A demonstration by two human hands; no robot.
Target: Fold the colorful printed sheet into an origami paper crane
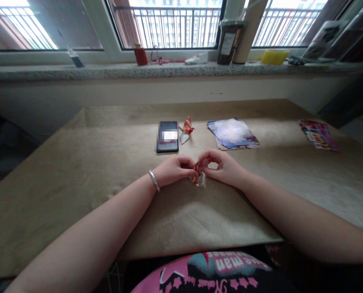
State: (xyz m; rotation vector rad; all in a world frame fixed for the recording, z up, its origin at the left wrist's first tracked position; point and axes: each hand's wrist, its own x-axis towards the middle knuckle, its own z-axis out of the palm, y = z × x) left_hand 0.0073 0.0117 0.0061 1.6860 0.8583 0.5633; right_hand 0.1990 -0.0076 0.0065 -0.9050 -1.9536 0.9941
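Note:
Both my hands meet at the middle of the brown table (77,171). My left hand (173,170) and my right hand (222,166) pinch a small folded piece of red, orange and white paper (197,176) between their fingertips. A silver bangle (154,181) sits on my left wrist. Just beyond my hands lie a dark phone (168,136) and another folded red-and-white paper figure (186,129).
A stack of printed paper sheets (232,133) lies right of the folded figure, and a colourful packet (318,134) lies at the far right. The stone windowsill (108,71) holds a red box (141,55), a dark jar (228,42), a yellow sponge (274,56) and a brush (74,57).

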